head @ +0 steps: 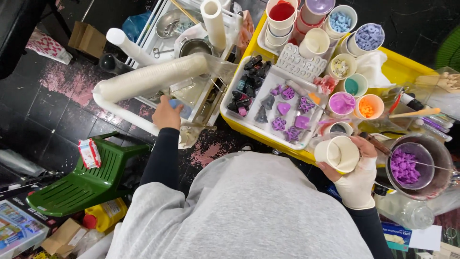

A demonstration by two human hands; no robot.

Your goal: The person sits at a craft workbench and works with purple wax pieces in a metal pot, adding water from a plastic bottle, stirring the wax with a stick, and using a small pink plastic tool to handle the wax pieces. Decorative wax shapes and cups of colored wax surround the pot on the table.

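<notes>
My right hand [358,177], in a cream glove, grips a white paper cup [340,153] tilted on its side, next to a metal pot [421,168] holding purple wax pieces. My bare left hand [166,113] reaches out to the left into a clear-plastic sleeve of stacked white cups [153,76] and closes on a bluish object [176,104]; what it is I cannot tell. A white tray [249,120] of purple and dark moulded shapes lies between the two hands on a yellow table [397,67].
Several cups of red, blue, purple, green and orange material [335,29] stand at the back of the table. A green plastic stool [91,177] and a yellow bottle [103,215] are on the dark tiled floor at left. A white rack [191,43] holds metal bowls.
</notes>
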